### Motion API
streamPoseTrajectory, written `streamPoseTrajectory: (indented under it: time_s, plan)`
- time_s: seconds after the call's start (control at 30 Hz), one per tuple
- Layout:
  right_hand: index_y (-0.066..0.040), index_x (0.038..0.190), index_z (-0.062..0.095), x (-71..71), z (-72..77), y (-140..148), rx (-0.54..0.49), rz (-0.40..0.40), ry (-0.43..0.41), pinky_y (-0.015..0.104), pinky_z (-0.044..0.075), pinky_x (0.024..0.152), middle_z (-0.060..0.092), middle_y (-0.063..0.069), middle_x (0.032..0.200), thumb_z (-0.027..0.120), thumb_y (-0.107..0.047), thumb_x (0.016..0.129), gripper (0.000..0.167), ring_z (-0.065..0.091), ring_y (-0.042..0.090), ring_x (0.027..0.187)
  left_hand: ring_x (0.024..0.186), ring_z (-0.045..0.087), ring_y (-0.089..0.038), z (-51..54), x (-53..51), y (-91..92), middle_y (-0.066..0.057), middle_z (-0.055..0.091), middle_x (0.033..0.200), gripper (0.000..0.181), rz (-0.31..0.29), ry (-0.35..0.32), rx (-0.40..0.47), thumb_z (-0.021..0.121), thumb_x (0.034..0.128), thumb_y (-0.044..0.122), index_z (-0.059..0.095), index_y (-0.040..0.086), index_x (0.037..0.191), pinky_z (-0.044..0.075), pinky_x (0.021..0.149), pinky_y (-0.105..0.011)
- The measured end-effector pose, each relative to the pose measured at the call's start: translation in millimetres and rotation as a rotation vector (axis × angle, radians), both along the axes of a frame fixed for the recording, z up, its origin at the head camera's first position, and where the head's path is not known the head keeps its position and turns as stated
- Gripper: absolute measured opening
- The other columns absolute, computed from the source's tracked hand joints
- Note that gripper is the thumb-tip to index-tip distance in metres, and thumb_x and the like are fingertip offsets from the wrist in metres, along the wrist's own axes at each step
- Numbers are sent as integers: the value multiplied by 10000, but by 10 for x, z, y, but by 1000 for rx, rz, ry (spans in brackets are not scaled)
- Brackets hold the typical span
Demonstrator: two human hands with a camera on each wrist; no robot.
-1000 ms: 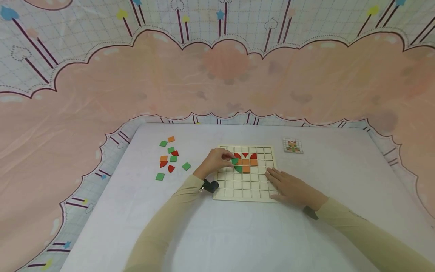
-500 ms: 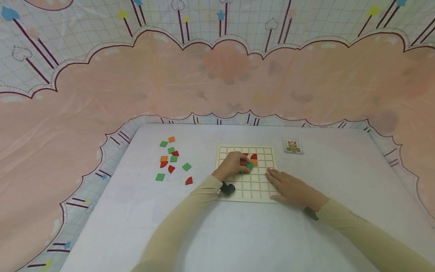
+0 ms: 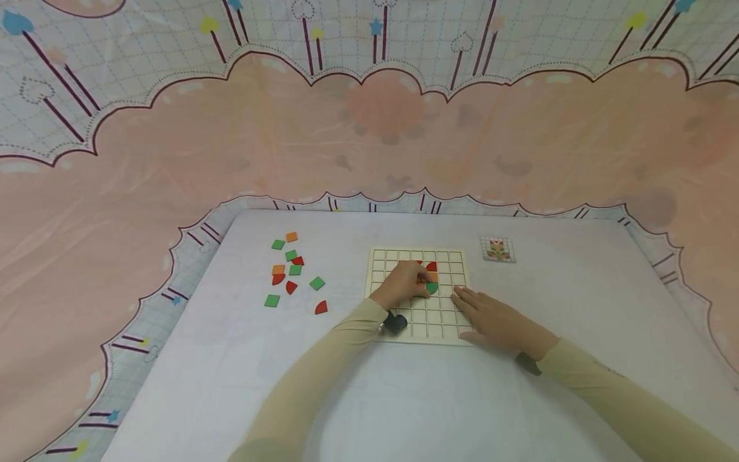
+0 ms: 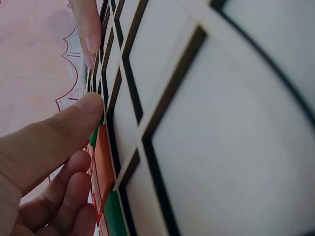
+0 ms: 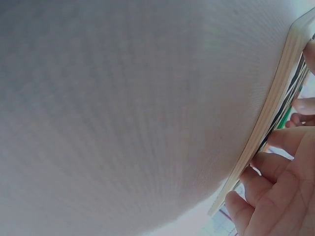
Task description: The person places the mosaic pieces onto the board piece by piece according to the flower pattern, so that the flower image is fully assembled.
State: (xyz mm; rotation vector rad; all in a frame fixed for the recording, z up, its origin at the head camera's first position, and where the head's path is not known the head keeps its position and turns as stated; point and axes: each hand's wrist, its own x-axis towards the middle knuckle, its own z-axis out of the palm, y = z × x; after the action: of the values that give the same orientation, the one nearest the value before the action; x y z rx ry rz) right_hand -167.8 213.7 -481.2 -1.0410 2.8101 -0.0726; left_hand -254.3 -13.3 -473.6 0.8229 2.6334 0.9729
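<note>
Head view: on the pale wooden grid board (image 3: 418, 317), the left hand (image 3: 399, 282) seemed to pinch a green quarter-circle tile (image 3: 432, 289), thumb and finger narrowed, just right of the board's centre. Half a second earlier the tile was farther left over the board; now it looked seated or nearly so, likely filling another cell. The right hand (image 3: 498, 321) lay flat at the board's right edge; loose red, orange and green tiles (image 3: 295, 269) lay left of the board.

Left wrist view: the thumb partly hid green beside an orange tile (image 4: 103, 167) on the board.

Right wrist view: the right hand's fingers touched the board's rim.
</note>
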Motion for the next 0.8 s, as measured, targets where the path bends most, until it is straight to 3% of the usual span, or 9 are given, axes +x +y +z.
streamPoseTrajectory:
  time_s: [0.4,0.8]
  plan:
    - [-31,1474,263,12,8,-10,-7,-19,-7,450,290,1126,229,161,1549,463,-489,946,727,248,315,1424,838,634,-124,-10,-8,39,-34,716,922,235,5,37,-47,787,751,173,724,57,944,490,742,-193]
    - [-27,1471,269,16,15,-18,3,-18,4,449,294,1124,243,161,1544,469,-484,944,725,263,318,1418,755,582,-98,14,10,17,-26,711,878,185,4,61,-55,796,736,157,739,67,888,465,690,-191]
